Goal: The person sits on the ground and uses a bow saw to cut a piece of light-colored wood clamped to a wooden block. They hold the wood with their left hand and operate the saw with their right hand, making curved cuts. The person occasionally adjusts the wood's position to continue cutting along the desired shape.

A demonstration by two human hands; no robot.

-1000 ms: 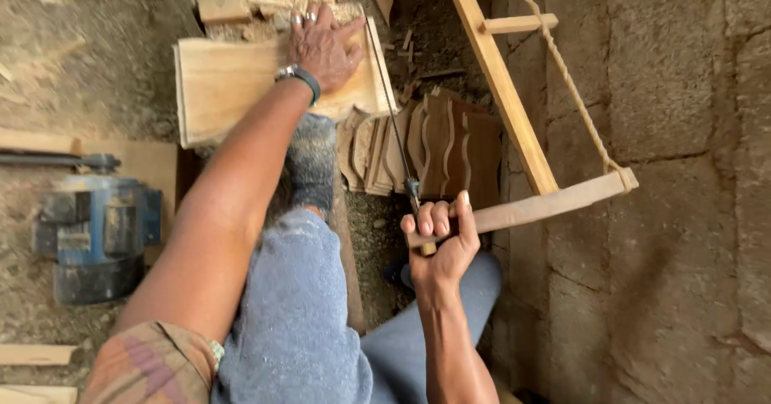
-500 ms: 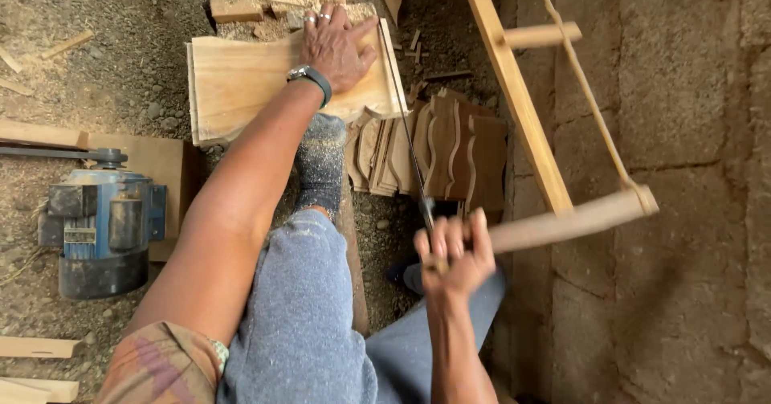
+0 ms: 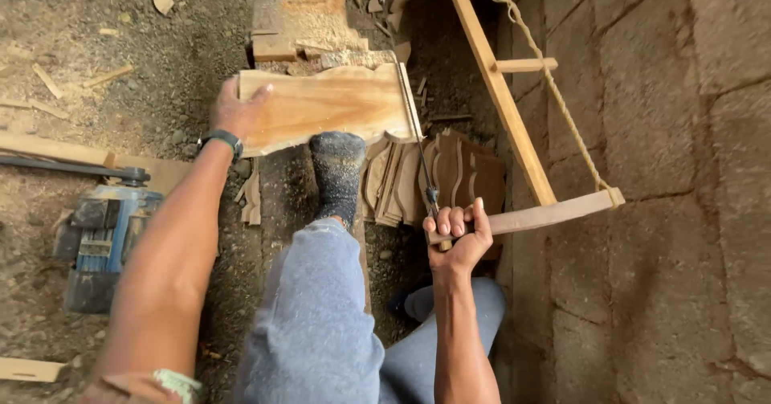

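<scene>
— Gripping what, exactly, with the right hand (image 3: 458, 239)?

— Its grip is closed round the lower wooden arm of a pale wooden frame saw (image 3: 514, 135) strung with a twisted cord. The thin saw blade (image 3: 414, 127) runs up from that fist to the right end of a light, scallop-edged wooden board (image 3: 329, 107).

— And the left hand (image 3: 234, 113)?

— It holds the board's left end, fingers wrapped over the top corner, thumb on the face. A dark wristband (image 3: 222, 140) sits on that wrist.

— Where does the board lie?

— Across a rough wooden block (image 3: 293, 14) on the dirt floor (image 3: 104, 67). A foot in a grey speckled sock (image 3: 337, 175) touches the board's near edge at about its middle; I cannot tell how hard it bears.

— Anything beside it?

— A stack of cut, curved wooden pieces (image 3: 450, 183) lies just past the sock, under the blade. A blue electric motor (image 3: 104, 243) with a black belt sits near the left forearm. Wood chips are scattered over the floor, and a stone block wall (image 3: 683, 171) stands along the saw's right side.
</scene>
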